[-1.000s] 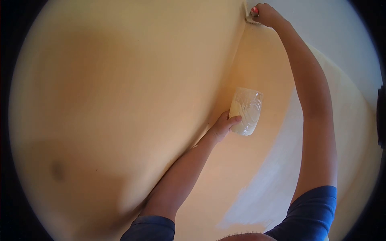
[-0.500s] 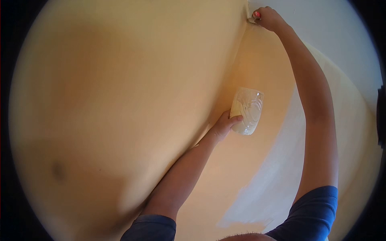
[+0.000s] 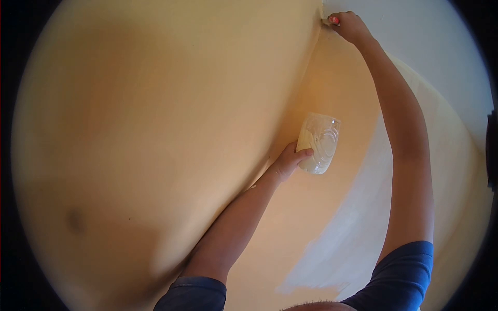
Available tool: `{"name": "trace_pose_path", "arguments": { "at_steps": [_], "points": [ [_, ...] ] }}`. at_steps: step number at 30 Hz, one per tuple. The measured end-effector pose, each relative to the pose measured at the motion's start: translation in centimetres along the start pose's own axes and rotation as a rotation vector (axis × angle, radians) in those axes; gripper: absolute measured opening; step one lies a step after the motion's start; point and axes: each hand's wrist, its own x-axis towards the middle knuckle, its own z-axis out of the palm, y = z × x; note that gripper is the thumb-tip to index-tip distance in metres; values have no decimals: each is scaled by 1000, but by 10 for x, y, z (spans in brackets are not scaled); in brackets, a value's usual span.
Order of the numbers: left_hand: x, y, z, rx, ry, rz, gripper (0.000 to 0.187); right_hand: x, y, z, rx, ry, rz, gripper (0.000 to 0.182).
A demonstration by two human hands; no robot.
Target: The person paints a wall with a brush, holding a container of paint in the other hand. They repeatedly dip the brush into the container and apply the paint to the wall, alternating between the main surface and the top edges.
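Observation:
My left hand (image 3: 291, 160) is closed around the side of a clear plastic container (image 3: 321, 142), which looks like a cut-off bottle with pale cream paint inside. The container is held in front of the orange-tan wall, slightly tilted. High up at the corner where walls and ceiling meet, my right hand (image 3: 351, 27) grips a paintbrush (image 3: 335, 20). Its red handle end shows at the fist, and the bristles are mostly hidden, close to the corner.
A broad yellowish wall (image 3: 155, 129) fills the left side. The adjoining wall is orange-tan with a whitish patch (image 3: 337, 249) lower right. Pale ceiling (image 3: 436, 46) lies at upper right. A dark object (image 3: 490, 150) shows at the right edge.
My right hand and the paintbrush have shifted slightly down and to the right near the corner. My left hand and the container stay almost where they were.

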Motion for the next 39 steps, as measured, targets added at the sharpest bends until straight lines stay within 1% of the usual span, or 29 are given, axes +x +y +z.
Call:
{"name": "trace_pose_path", "arguments": {
  "at_steps": [2,4,5,7,10,13,18,20,22,26,29,31,38,39],
  "points": [
    [0,-1,0,-7,-10,5,62,-2,-2,3,-29,14,-27,18],
    [1,-1,-2,-14,-17,21,62,-3,-11,5,-61,-56,5,17],
    [1,-2,-2,-5,-17,20,62,-3,-10,10,-62,-53,0,17],
    [1,-1,-1,4,-23,13,62,-8,-5,18,-81,-8,-90,17],
    [0,-1,0,-25,-20,9,62,-13,2,2,-24,-16,-97,17],
    [-1,-1,-2,-20,-32,14,62,-7,8,-6,-37,10,-70,17],
    [1,-3,-2,14,15,6,61,-6,3,12,-7,54,-91,16],
    [0,-1,-3,3,-4,15,62,-9,-4,16,16,75,-94,16],
    [0,-3,-2,-13,-31,18,62,-16,-6,16,-7,-22,-85,15],
    [-1,-1,-1,-14,-26,10,64,-19,3,4,27,-18,-117,16],
    [-1,-1,-1,-6,-18,12,64,-15,10,-3,-31,-9,-89,16],
    [-1,-1,0,-5,-14,16,64,-14,12,7,23,150,-107,14],
    [-1,-1,-2,8,-21,27,62,-10,-6,32,-34,140,-113,17],
    [0,-2,-1,16,-16,31,62,-13,-8,32,-61,88,-111,17]
  ]
}}
